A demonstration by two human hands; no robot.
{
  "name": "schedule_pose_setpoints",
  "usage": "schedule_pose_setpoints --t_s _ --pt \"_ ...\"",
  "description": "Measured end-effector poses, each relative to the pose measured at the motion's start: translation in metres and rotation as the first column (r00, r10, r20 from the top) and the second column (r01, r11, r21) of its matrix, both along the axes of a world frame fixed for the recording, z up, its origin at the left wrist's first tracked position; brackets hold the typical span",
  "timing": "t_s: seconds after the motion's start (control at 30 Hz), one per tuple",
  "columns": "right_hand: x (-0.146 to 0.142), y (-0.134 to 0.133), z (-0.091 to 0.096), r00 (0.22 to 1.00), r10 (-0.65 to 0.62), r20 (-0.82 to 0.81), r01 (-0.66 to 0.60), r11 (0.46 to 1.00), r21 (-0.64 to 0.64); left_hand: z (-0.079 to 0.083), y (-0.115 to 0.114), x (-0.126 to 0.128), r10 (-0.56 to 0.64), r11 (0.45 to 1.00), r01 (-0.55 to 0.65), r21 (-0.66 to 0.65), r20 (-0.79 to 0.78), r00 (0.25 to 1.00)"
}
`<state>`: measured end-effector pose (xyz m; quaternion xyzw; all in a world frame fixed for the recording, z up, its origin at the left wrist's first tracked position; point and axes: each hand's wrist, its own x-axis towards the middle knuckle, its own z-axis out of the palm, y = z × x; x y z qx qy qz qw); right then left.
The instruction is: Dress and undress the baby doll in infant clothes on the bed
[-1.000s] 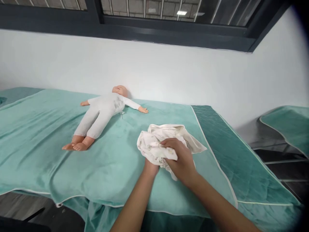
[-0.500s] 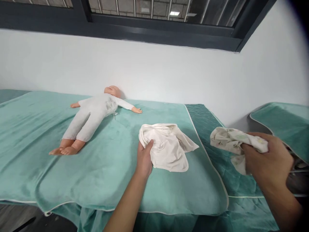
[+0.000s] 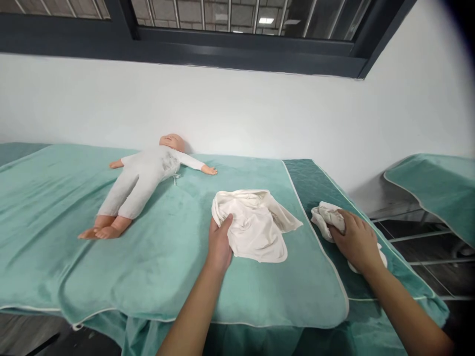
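Observation:
My left hand (image 3: pixel 219 243) grips the left edge of a white baby garment (image 3: pixel 258 230), thumb on top and fingers underneath. The garment is bunched along its far edge, and a sleeve-like part points right. At the right, my right hand (image 3: pixel 356 240) is closed around a crumpled white printed cloth (image 3: pixel 328 217) at the dark green quilted cover. Part of that cloth shows below the wrist; its shape is hidden. A baby doll (image 3: pixel 148 170) in a white suit lies on its back at the left, arms spread, with grey smudges on the chest.
A light green blanket (image 3: pixel 166 277) with white piping covers the bed over a dark green quilted cover (image 3: pixel 302 180). Behind are a white wall (image 3: pixel 260 113) and a barred window. Another green-covered surface (image 3: pixel 441 183) stands right, beside metal bars (image 3: pixel 423 236).
My right hand has moved left and turned palm down, bringing the printed cloth to the dark green cover. My left hand keeps its grip on the garment. The doll has not moved.

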<state>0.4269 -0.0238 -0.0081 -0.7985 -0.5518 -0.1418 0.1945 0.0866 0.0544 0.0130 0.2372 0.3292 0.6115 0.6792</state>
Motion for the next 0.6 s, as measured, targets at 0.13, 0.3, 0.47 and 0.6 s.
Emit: schedule_pose_setpoints --t_s 0.13,0.3,0.47,0.6 --pt "-0.033 0.004 0.029 0.98 0.197 -0.024 -0.188 0.961 0.202 0.008 0.005 -0.005 -0.022 0.999 0.021 -0.027 -0.035 0.999" --pt "-0.111 0.031 0.101 0.694 0.601 -0.396 -0.537 0.799 0.272 0.065 0.014 -0.025 -0.175 0.967 0.233 0.104 -0.391 0.904" --pt "-0.174 0.067 0.182 0.345 0.822 -0.454 -0.83 0.493 0.262 0.161 0.005 -0.051 -0.013 0.705 0.637 0.311 -0.893 0.45" --pt "-0.191 0.084 0.213 0.334 0.823 -0.459 -0.91 0.408 0.068 0.203 -0.002 -0.071 0.411 0.629 0.679 0.378 -0.903 0.122"
